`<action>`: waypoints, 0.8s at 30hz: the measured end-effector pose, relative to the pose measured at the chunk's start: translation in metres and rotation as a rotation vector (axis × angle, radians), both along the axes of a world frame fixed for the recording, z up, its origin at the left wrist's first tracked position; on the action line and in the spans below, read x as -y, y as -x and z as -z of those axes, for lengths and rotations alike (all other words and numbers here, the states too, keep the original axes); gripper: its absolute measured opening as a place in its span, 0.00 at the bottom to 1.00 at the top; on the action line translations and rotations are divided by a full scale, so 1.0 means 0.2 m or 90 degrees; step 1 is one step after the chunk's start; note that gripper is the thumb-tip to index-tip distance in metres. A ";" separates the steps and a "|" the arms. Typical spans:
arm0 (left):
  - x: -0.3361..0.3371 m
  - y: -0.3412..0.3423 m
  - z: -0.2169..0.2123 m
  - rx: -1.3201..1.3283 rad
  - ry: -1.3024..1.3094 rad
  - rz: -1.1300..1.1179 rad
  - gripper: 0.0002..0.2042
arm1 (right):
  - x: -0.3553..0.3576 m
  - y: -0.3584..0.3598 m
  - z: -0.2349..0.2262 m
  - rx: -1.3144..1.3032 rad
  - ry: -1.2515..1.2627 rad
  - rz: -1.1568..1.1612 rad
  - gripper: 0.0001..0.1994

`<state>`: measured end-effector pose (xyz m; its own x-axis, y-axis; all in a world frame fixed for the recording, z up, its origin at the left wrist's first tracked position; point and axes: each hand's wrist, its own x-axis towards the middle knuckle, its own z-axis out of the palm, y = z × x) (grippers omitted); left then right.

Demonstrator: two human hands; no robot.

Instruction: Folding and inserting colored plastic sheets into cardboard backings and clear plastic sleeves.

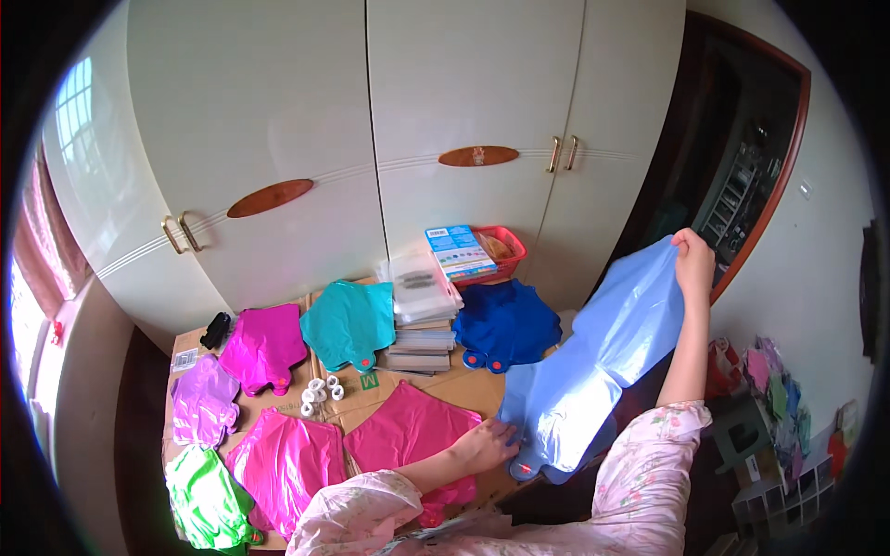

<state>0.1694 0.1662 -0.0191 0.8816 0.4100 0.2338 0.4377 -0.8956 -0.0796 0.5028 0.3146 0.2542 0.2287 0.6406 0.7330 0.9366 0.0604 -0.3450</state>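
A light-blue sheet of thin, shiny plastic [593,371] is stretched slantwise at the right of the cardboard. My right hand [695,264] pinches its upper corner, raised high near the doorway. Lower down, my left hand [487,446] has its fingers closed on the sheet's left edge, close to a rounded tab with a red dot. Similar folded plastic pieces with tabs lie around: a dark-blue one [508,320] behind the sheet, and a deep-pink one [408,422] partly under my left forearm.
The cardboard [371,385] also bears teal [348,324], magenta [264,347], purple [204,398], bright-pink [287,463] and green [206,496] pieces. White rings [315,394], stacked clear packets [417,287], a blue-white box [459,250] and a red basket [515,246] stand before the wardrobe [464,83].
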 end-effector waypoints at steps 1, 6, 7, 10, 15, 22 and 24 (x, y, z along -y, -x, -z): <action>-0.01 0.00 0.00 0.003 -0.003 -0.001 0.15 | -0.02 -0.03 -0.03 0.004 0.003 -0.031 0.06; 0.01 0.01 0.01 0.001 0.005 -0.024 0.16 | 0.01 0.02 0.00 -0.151 0.196 -0.153 0.07; 0.01 0.01 0.01 0.001 0.002 -0.024 0.16 | 0.02 0.01 0.08 -0.178 0.227 -0.179 0.08; 0.02 0.00 0.01 0.005 -0.006 -0.017 0.17 | 0.04 -0.15 0.42 -0.121 0.323 -0.212 0.21; 0.02 0.00 -0.01 0.009 0.006 -0.016 0.16 | 0.25 -0.48 1.03 -0.436 0.471 -0.209 0.43; 0.00 0.01 0.01 0.021 0.023 -0.011 0.16 | 0.78 -0.73 1.82 -1.140 0.607 -0.071 0.58; 0.01 0.01 0.02 0.011 0.016 -0.017 0.16 | 0.88 -0.65 1.93 -1.194 0.570 -0.124 0.54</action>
